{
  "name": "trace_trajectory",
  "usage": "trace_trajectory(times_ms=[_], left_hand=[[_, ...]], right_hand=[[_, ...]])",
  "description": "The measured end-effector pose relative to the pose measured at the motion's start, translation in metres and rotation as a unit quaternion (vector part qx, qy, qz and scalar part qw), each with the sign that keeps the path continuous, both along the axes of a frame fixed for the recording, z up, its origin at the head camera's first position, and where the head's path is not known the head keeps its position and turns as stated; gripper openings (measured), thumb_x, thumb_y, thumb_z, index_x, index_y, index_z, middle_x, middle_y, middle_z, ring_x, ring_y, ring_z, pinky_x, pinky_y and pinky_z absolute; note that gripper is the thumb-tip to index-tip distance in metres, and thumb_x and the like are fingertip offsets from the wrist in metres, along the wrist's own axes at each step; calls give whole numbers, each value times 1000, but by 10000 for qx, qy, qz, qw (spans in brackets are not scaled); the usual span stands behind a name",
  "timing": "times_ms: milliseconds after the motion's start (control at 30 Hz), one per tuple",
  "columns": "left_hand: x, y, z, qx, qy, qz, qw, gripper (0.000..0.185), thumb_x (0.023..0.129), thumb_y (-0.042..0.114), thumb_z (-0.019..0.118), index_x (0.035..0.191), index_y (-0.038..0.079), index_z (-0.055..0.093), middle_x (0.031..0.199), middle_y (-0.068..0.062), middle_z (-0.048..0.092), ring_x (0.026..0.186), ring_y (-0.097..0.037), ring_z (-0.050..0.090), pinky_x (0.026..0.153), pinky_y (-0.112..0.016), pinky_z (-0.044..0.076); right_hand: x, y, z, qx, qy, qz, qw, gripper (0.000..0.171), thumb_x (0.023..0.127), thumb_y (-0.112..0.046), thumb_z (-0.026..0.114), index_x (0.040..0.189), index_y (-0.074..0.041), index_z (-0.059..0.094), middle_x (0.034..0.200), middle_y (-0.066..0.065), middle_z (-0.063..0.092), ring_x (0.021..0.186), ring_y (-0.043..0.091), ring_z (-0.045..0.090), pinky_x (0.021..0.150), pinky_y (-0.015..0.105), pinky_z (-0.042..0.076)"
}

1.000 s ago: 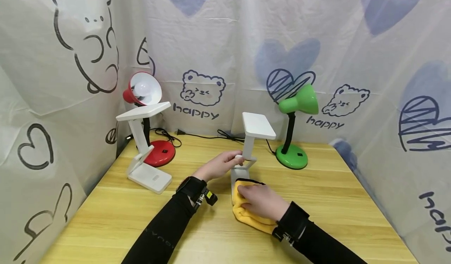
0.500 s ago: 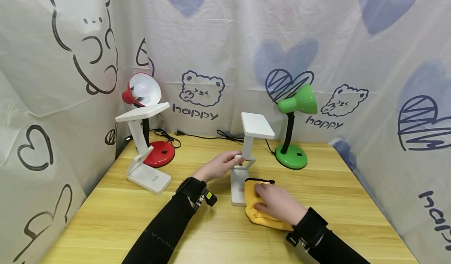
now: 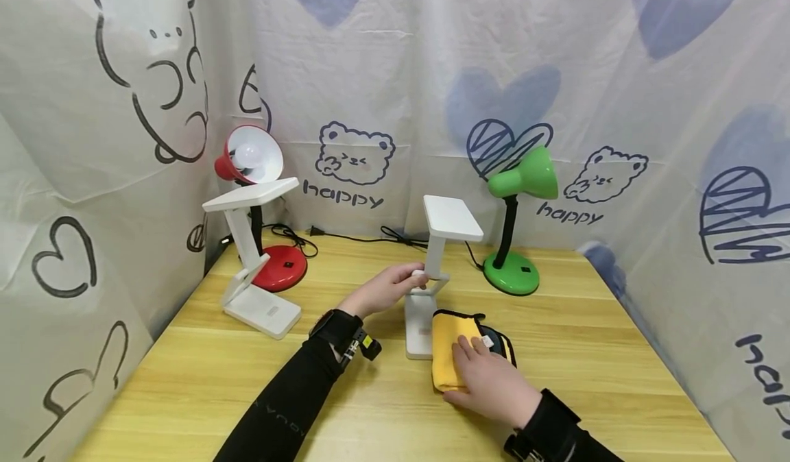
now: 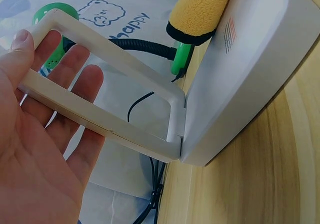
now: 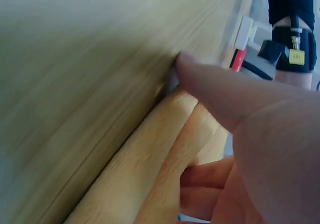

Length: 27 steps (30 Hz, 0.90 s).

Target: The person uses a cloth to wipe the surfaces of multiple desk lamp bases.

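My left hand [image 3: 390,289] grips the hinged frame arm of a white desk lamp [image 3: 421,332]. In the left wrist view the thumb and fingers hold the frame's bars [image 4: 125,66] above the lamp's base [image 4: 250,68]. My right hand [image 3: 494,383] lies with straight fingers over a folded yellow cleaning cloth [image 3: 446,352] with black edging, right beside the base. A dark side and white tag of the cloth show past the fingers. The right wrist view has the thumb [image 5: 200,78] along the cloth's edge at the tabletop and the fingers on the folded cloth [image 5: 155,154].
A second white desk lamp [image 3: 262,310] stands at the left, before a red lamp [image 3: 280,269]. Behind to the right is a green lamp [image 3: 511,273]. Black cords [image 3: 401,240] run along the table's back edge, below a printed curtain [image 3: 395,92].
The right hand and the cloth have moved right, off the lamp's base. The right fingers have straightened, and the bunched cloth now lies folded flatter. The left hand keeps its hold.
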<state>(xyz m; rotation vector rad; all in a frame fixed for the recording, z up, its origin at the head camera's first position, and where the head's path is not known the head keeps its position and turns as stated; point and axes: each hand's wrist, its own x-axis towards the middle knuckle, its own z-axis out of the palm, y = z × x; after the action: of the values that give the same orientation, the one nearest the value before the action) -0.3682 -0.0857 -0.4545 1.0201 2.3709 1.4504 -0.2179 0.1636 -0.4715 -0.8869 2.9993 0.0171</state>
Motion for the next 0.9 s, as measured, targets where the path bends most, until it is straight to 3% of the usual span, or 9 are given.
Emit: trace_trajectory(times_ms=[133, 233, 367, 467, 533, 600, 800, 833, 900], left_hand=[[0, 2, -1, 46, 3, -25, 10000, 37, 106, 51, 42, 134, 33, 60, 134, -12, 64, 118, -16, 61, 105, -46, 47], [-1, 3, -2, 46, 11, -33, 10000, 37, 107, 50, 42, 134, 34, 60, 132, -7, 66, 117, -15, 61, 105, -45, 48], [-2, 4, -3, 39, 42, -39, 10000, 36, 107, 50, 42, 133, 34, 61, 130, -4, 66, 117, -13, 62, 104, -43, 48], [-2, 6, -2, 63, 81, -65, 9999, 36, 107, 50, 42, 131, 31, 62, 131, -10, 66, 117, -14, 62, 104, -44, 48], [-2, 7, 0, 65, 92, -64, 9999, 37, 107, 50, 42, 129, 28, 62, 131, -13, 66, 116, -14, 62, 104, -44, 48], [-2, 8, 0, 34, 95, -48, 9999, 37, 107, 50, 42, 127, 26, 63, 128, -12, 66, 116, -14, 62, 104, -44, 48], [-1, 9, 1, -17, 92, -53, 9999, 40, 108, 49, 41, 120, 18, 63, 125, -12, 67, 115, -15, 61, 102, -43, 48], [-1, 9, 1, -2, 90, -73, 9999, 42, 108, 49, 41, 121, 15, 63, 126, -13, 66, 115, -15, 61, 102, -44, 48], [-2, 10, 0, 19, 70, -93, 9999, 46, 108, 49, 41, 125, 11, 62, 128, -14, 66, 116, -16, 61, 102, -45, 48]], right_hand=[[5, -7, -1, 334, 673, 256, 9968, 59, 87, -29, 74, 130, 9, 60, 130, 28, 63, 117, 43, 64, 88, 47, 58], [6, -7, 1, 323, 680, 310, 9967, 48, 86, -25, 73, 123, 6, 64, 119, 21, 69, 106, 35, 68, 76, 42, 60], [-3, 1, 16, -712, -315, 10, 9970, 25, 97, -27, 62, 112, -8, 70, 84, 3, 68, 69, 14, 63, 56, 31, 51], [-14, 15, 29, -2387, -1594, -511, 9566, 22, 104, -25, 51, 102, -9, 66, 70, -3, 55, 55, 7, 50, 52, 27, 44], [-22, 26, 35, -3668, -2389, -936, 8942, 22, 105, -23, 46, 100, -7, 61, 73, -2, 55, 59, 8, 52, 58, 27, 47], [-28, 39, 39, -4855, -3091, -1253, 8081, 23, 106, -23, 42, 107, -5, 55, 85, 0, 60, 73, 11, 60, 70, 28, 51], [-39, 78, 34, -7336, -4531, -997, 4967, 27, 111, -29, 28, 130, -17, 43, 116, -3, 67, 107, 13, 67, 91, 33, 55], [-41, 85, 30, -7526, -4653, -847, 4581, 27, 112, -30, 27, 129, -18, 45, 117, -3, 68, 108, 13, 67, 91, 33, 55], [-45, 97, 22, -7734, -4763, -663, 4129, 29, 113, -33, 27, 128, -20, 48, 116, -2, 69, 108, 13, 68, 91, 33, 56]])
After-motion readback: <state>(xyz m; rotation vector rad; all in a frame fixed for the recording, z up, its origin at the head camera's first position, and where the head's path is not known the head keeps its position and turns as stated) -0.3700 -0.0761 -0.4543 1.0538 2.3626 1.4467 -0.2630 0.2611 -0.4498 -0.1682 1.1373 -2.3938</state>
